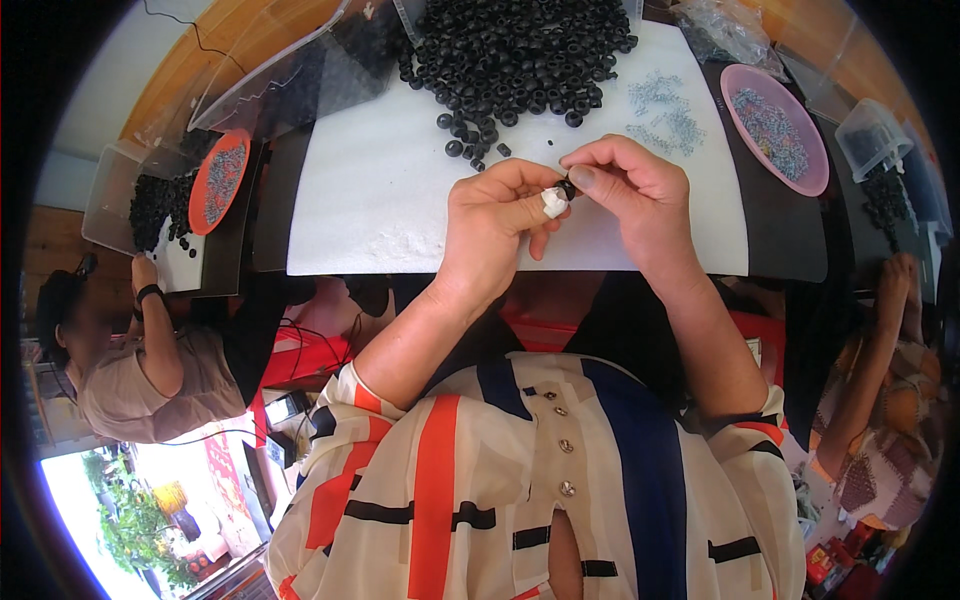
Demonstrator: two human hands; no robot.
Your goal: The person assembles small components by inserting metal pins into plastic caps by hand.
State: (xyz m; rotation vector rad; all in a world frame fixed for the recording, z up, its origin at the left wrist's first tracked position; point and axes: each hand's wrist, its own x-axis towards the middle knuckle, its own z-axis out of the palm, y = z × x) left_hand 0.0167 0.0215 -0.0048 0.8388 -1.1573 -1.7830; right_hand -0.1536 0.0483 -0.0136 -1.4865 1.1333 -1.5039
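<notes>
A small dark round part [567, 188] sits between my two hands above the near part of the white sheet [380, 190]. My left hand [487, 215] pinches it between thumb and fingers, and a white wrapping [554, 203] covers the thumb's tip. From the other side my right hand [645, 195] closes thumb and forefinger in a pinch at the same part. Whatever lies between those right fingertips is too small to make out. Beyond the hands spreads a big heap of black round parts [510, 60], and small silvery pieces [665, 110] lie scattered right of it.
A pink oval basin [733, 90] of small metal pieces stands at right; an orange one [208, 165] is at left. A clear plastic bin [270, 90] leans beside the heap. People work at the left [150, 370] and right [880, 400], beside more black parts.
</notes>
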